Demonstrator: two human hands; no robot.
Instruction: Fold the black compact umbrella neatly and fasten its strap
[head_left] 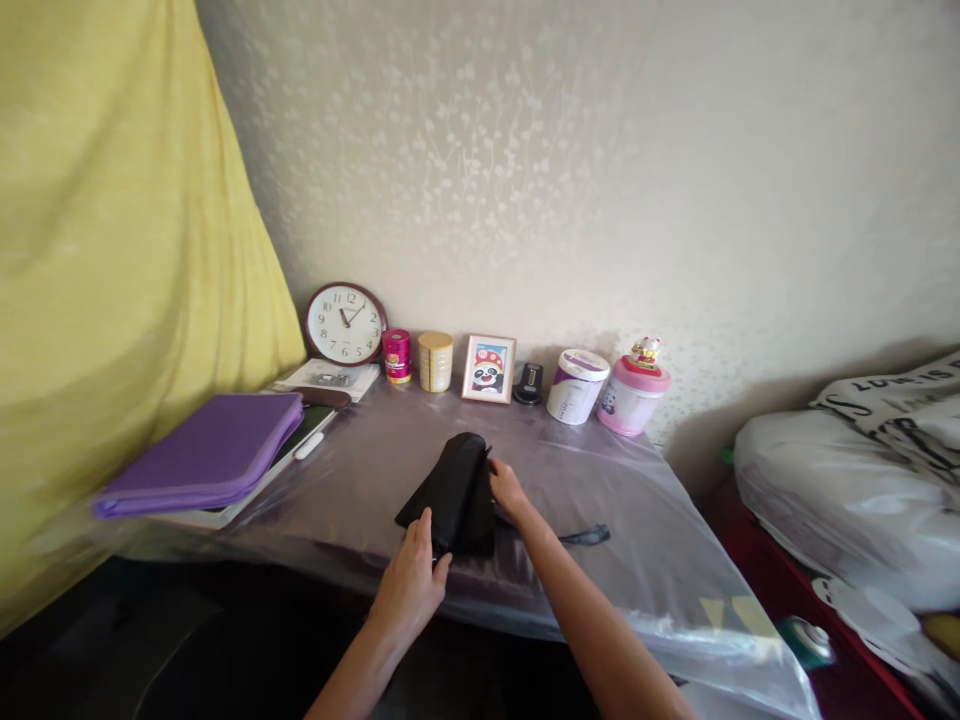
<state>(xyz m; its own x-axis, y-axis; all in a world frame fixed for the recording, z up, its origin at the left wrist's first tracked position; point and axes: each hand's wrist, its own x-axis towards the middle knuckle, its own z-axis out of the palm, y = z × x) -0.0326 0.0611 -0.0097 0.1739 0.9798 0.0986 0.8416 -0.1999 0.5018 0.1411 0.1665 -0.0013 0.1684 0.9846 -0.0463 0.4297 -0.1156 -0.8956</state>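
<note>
Black folded fabric point(454, 495) rests on the near middle of the bench point(352, 490), gripped by both hands. Fingers of the left hand point(411, 580) wrap its near end, thumb on the right side; those of the right hand point(508, 488) pinch its right edge toward the far end, their tips partly hidden. Its long axis runs near to far, the rounded far end leaning slightly right toward the wall, while one pointed corner flares out left. Whatever its folds may contain is hidden.

Just right of the right forearm lies a dark cloth strip point(586, 537). Clear plastic sheeting covers the bench.

Along the far edge, left to right, stand a magenta can point(397, 357), a yellow-lidded canister point(436, 362), a framed panda picture point(488, 369), a small black device point(529, 384), a white-and-purple tub point(577, 388) with its lid on, and a pink-lidded tub point(632, 398) bearing a lucky cat figurine point(645, 353); the containers' contents are out of sight.

Farther left, a round clock point(346, 323) leans against the wall, a purple folder point(206, 448) lies nearer, and a white pen-like stick point(309, 446) sits beside it. Yellow curtain point(127, 220) hangs beyond.
</note>
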